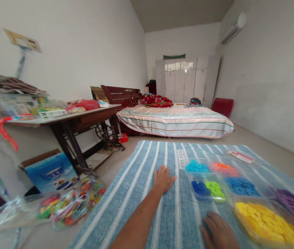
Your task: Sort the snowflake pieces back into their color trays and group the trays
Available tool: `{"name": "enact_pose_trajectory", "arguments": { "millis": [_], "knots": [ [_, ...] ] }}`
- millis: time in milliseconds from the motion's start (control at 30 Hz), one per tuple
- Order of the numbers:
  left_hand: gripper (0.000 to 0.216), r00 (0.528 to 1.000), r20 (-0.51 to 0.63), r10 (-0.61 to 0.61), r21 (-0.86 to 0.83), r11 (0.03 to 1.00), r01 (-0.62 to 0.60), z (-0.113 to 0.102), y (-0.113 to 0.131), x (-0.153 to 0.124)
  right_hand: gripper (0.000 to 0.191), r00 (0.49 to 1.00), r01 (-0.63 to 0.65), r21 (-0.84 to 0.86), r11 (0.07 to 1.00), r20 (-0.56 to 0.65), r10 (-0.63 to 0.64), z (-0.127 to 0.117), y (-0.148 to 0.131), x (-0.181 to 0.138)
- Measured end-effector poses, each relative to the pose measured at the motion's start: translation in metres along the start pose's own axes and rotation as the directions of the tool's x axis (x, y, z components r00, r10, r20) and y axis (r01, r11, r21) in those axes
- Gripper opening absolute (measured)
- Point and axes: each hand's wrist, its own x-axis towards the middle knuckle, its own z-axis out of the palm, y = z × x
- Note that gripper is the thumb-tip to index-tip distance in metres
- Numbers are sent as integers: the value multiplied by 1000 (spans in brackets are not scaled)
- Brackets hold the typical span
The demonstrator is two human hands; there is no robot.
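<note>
My left hand (163,179) lies flat, palm down, on a blue and white striped cloth (141,173) spread on the floor, fingers stretched out and holding nothing. My right hand (218,233) rests near the bottom edge on the same cloth, fingers curled downward, next to a clear tray of yellow pieces (266,223). More clear trays lie beyond it with cyan pieces (197,167), orange pieces (224,167), dark blue and green pieces (209,189), blue pieces (241,185) and purple pieces (293,204).
A clear bag of mixed coloured pieces (69,204) lies left of the cloth, with a blue box (52,174) behind it. A cluttered sewing-machine table (84,119) stands along the left wall. A bed (175,121) and a white wardrobe (185,79) are at the back.
</note>
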Motion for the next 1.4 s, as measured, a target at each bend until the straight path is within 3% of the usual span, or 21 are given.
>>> {"name": "enact_pose_trajectory", "arguments": {
  "millis": [167,467,800,967,1167,1400],
  "knots": [
    [64,1000,27,4,22,1000,-5,11,-16,0,19,998,-48,-29,998,47,50,-7,-6,2],
    [61,999,32,4,60,998,-6,5,-14,4,16,993,-108,15,994,47,108,-19,-15,9],
    [68,989,34,-146,126,982,141,-7,-47,7,21,973,-227,40,973,60,224,-29,-27,16],
    [70,986,30,-165,135,978,160,-7,-35,8,19,990,-130,17,991,50,129,-25,-19,13],
    [72,999,33,43,93,995,-46,3,-9,15,20,991,-119,-7,993,63,120,-22,-15,9],
    [71,992,112,-48,74,996,40,11,-12,27,20,995,-35,-44,998,88,39,-16,-5,2]
  ]
}}
